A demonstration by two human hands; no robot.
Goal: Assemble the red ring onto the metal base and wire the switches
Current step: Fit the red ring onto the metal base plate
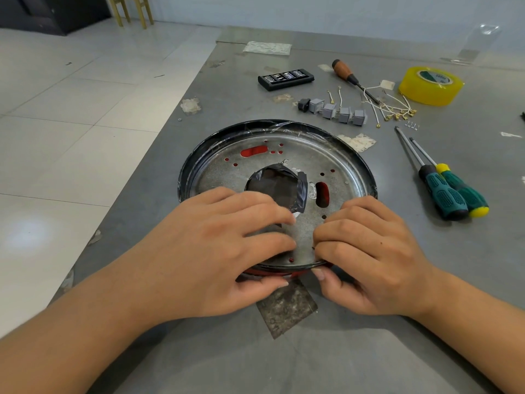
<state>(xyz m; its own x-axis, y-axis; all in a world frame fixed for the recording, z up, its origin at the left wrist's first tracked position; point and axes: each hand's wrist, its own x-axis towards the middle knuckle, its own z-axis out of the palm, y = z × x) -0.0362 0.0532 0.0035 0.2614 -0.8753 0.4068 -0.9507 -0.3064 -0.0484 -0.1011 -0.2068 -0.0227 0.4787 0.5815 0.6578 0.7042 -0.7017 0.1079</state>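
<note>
A round metal base [309, 160] lies flat on the grey table, with a dark taped hole in its middle. Red shows through its slots, and the red ring [272, 272] peeks out under the near rim. My left hand [216, 251] lies over the near left of the base, fingers on the plate and thumb against the rim. My right hand [369, 257] grips the near right rim, fingers curled on top and thumb below. Several grey switches [338, 112] and white wires [389, 108] lie beyond the base.
Two green-handled screwdrivers [449, 191] lie right of the base. A wooden-handled screwdriver [345, 72], a black bit case [285, 79] and a yellow tape roll [430, 85] are at the back. Small screws [412, 125] lie near the wires. The table's left edge runs diagonally.
</note>
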